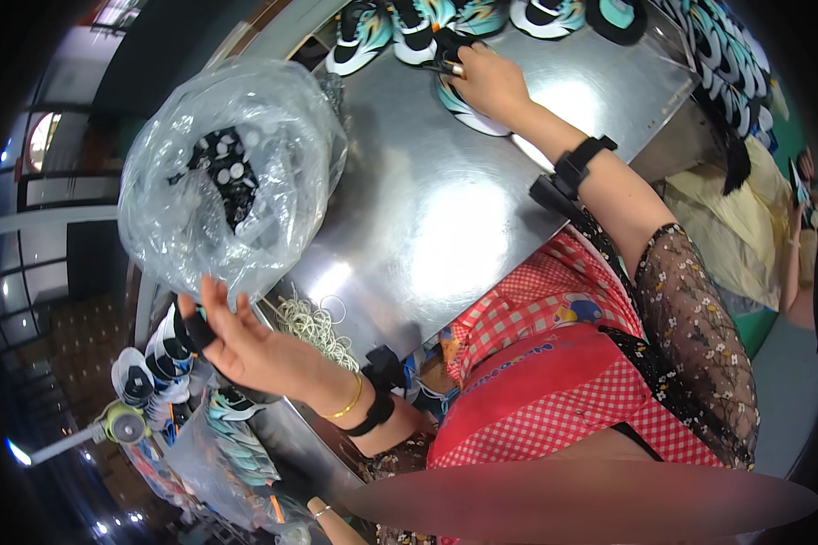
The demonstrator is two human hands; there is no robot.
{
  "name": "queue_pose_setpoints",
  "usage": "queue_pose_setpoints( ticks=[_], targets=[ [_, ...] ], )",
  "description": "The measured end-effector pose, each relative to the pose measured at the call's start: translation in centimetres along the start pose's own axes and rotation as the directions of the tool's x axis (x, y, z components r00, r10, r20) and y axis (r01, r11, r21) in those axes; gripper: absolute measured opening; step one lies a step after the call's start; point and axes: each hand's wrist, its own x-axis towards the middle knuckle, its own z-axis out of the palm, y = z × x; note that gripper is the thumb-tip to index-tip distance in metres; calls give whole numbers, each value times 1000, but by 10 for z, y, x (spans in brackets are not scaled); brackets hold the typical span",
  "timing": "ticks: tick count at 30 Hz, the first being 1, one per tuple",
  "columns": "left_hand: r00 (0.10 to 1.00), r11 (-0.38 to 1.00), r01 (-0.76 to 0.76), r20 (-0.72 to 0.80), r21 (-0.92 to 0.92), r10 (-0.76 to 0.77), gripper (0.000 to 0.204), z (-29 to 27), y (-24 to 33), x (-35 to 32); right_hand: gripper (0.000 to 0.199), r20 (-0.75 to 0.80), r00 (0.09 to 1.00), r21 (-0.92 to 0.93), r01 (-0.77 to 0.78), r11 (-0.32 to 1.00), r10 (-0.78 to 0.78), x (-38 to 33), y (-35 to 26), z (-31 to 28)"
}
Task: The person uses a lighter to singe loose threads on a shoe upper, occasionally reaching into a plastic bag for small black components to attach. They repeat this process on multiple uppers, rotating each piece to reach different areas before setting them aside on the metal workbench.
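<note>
My right hand is at the far side of the metal table, its fingers closed on the dark upper part of a sneaker. That sneaker has a teal and white sole edge, and my hand hides much of it. My left hand is raised with fingers apart and holds nothing. One of its fingers wears a black band. Just beyond the left fingertips stands a large clear plastic bag with its mouth open. Inside it lie small black pieces and white round discs.
More teal, white and black sneakers line the table's far edge. Stacked shoes stand at the far right, above pale yellow sheeting. Loops of cream elastic lie by my left wrist. A person's hand shows at the bottom.
</note>
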Motion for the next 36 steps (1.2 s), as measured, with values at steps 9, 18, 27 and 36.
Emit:
queue_pose_setpoints(
  ticks=[9,18,27,36],
  targets=[
    [819,429,-475,565,768,-105,23,46,-59,74,15,365,728,333,480,812,-580,-77,-45,-62],
    [775,194,-512,547,837,-315,38,66,-73,114,16,289,727,365,518,774,-623,-100,-42,-75],
    [886,941,-205,459,271,61,30,56,-32,56,12,229,559,468,654,594,-797,-110,-77,-66],
    [317,307,942,658,-135,-683,22,14,-77,-76,17,159,889,681,217,700,-429,-118,-78,-73]
  ],
)
